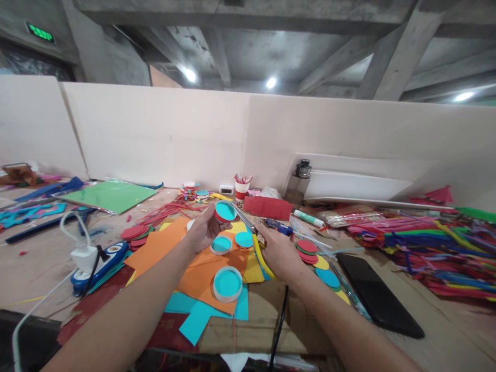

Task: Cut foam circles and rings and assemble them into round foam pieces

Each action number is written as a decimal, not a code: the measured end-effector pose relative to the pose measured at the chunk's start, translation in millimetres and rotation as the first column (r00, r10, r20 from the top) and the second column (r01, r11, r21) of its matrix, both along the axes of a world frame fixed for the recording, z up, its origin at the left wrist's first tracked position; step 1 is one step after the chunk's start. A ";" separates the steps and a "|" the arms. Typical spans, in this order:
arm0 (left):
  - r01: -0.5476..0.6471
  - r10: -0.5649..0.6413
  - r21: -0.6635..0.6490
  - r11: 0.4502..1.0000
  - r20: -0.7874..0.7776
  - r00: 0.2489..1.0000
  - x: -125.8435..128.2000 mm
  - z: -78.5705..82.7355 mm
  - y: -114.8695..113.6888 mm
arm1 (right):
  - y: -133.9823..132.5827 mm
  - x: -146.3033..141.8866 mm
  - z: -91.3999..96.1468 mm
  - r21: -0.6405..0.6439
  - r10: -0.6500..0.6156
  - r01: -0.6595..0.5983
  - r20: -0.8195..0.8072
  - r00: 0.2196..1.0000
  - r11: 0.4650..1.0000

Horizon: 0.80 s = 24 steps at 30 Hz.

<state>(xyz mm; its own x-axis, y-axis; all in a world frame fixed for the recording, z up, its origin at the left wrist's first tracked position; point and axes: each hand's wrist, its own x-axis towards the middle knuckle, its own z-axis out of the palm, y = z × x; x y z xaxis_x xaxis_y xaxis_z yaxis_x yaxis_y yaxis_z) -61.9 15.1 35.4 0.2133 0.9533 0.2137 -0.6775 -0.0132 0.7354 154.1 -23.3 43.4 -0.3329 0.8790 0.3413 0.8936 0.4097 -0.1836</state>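
My left hand (203, 227) grips a shallow round paper piece (225, 211), red around the side and turquoise inside. In my right hand (276, 249) is a pair of scissors with yellow handles (259, 254). Their metal blades (244, 216) point up and left, with the tips at the right edge of the round piece; whether they touch it I cannot tell. Below lie more round pieces with turquoise discs and white rims (228, 284), on orange paper (205, 274). Another turquoise round piece (244, 239) sits between my hands.
Red discs (307, 251) and a black phone (378, 294) lie at right, near heaps of colourful strips (426, 243). A dark bottle (297, 183) and a paper cup (242, 189) stand by the white partition (174, 134). A blue power strip (98, 268) with a white plug is at left.
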 end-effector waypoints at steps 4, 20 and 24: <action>0.019 -0.019 -0.006 1.000 -0.062 0.998 1.4 -0.3 -2.0 | 0.7 0.5 -1.0 0.030 -0.015 0.015 -0.004 1.000 0.999; 0.100 -0.108 -0.065 0.993 -0.141 0.984 -3.9 3.8 -4.1 | -1.2 -0.4 1.9 0.045 -0.016 0.014 0.038 0.999 0.999; 0.083 -0.090 -0.060 0.995 -0.129 0.988 -4.1 4.3 -3.5 | -1.1 0.0 0.9 0.052 -0.010 0.008 0.047 0.999 0.999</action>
